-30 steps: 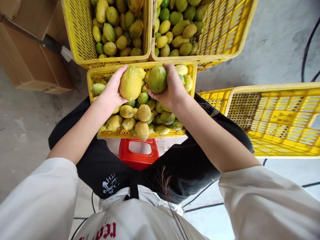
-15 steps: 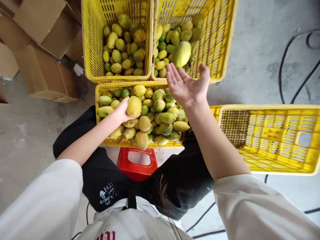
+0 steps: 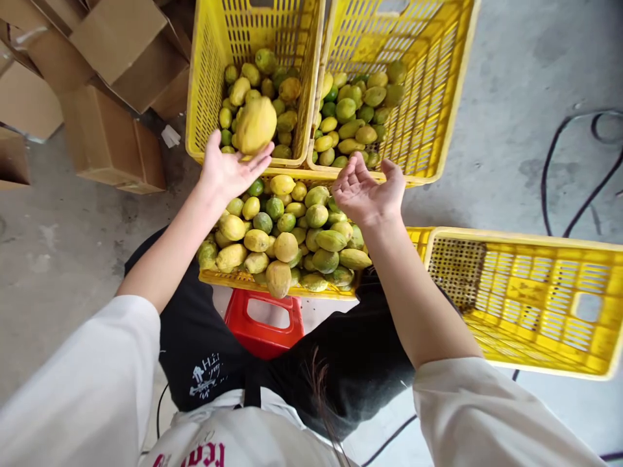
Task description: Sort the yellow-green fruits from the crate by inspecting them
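Observation:
My left hand point(image 3: 228, 172) is open, palm up, fingers stretched out over the near rim of the far left yellow crate point(image 3: 204, 78). A large yellow fruit point(image 3: 256, 124) is in the air just beyond its fingertips, above the fruit in that crate. My right hand point(image 3: 367, 191) is open and holds nothing, fingers loosely curled, over the near rim of the far right yellow crate point(image 3: 438, 84), which holds greener fruit. Below both hands, the near yellow crate point(image 3: 228, 279) between my knees is heaped with yellow and green fruit.
An almost bare yellow crate point(image 3: 525, 298) lies at my right. A red stool point(image 3: 263, 321) shows under the near crate. Cardboard boxes point(image 3: 111, 130) are stacked at the far left. Black cables point(image 3: 559, 155) run over the concrete floor at the right.
My right hand tossed a green fruit into the far right crate and drew back. My left hand rose from the near crate and let go of the yellow fruit toward the far left crate.

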### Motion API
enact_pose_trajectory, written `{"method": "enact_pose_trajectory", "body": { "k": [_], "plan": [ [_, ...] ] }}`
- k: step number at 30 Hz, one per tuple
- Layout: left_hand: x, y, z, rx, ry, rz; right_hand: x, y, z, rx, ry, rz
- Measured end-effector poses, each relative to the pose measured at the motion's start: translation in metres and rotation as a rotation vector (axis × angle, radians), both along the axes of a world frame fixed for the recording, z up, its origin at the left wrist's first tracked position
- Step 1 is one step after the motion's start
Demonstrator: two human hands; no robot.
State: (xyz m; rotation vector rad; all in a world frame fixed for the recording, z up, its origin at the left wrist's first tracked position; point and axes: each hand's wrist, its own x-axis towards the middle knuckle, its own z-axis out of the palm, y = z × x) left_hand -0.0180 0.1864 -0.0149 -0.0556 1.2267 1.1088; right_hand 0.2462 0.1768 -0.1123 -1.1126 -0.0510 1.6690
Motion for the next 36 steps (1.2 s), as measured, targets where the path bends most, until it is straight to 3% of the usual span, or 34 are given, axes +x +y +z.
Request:
{"method": "enact_pose_trajectory", "body": {
  "k": [3,6,14,18,22,27,29,31,36],
  "plan": [
    [-0.011,0.001,0.017,0.204,0.060,-0.015,-0.002,0.000,0.003,-0.013,-0.008,0.005],
    [-0.016,-0.002,0.023,0.286,0.055,-0.042,-0.003,-0.001,0.002,0.022,-0.059,0.085],
    [-0.027,-0.009,0.013,0.293,0.109,-0.187,0.001,0.001,0.001,0.029,-0.100,0.159],
    [-0.031,-0.012,0.012,0.266,0.203,-0.287,-0.005,-0.001,0.010,-0.086,-0.138,0.105],
    [-0.039,-0.024,-0.007,0.180,0.475,-0.561,-0.016,-0.007,0.012,-0.202,-0.175,0.048],
    [-0.053,-0.062,-0.057,0.182,0.820,-1.258,-0.033,-0.015,0.009,-0.193,-0.189,0.058],
    [-0.054,-0.076,-0.072,0.179,0.957,-1.488,-0.041,-0.020,0.010,-0.140,-0.230,0.193],
    [-0.055,-0.084,-0.081,0.207,1.019,-1.568,-0.048,-0.027,0.012,-0.067,-0.287,0.415],
    [-0.054,-0.086,-0.088,0.218,0.960,-1.416,-0.053,-0.040,0.008,0.158,-0.605,0.905]
  ]
}}
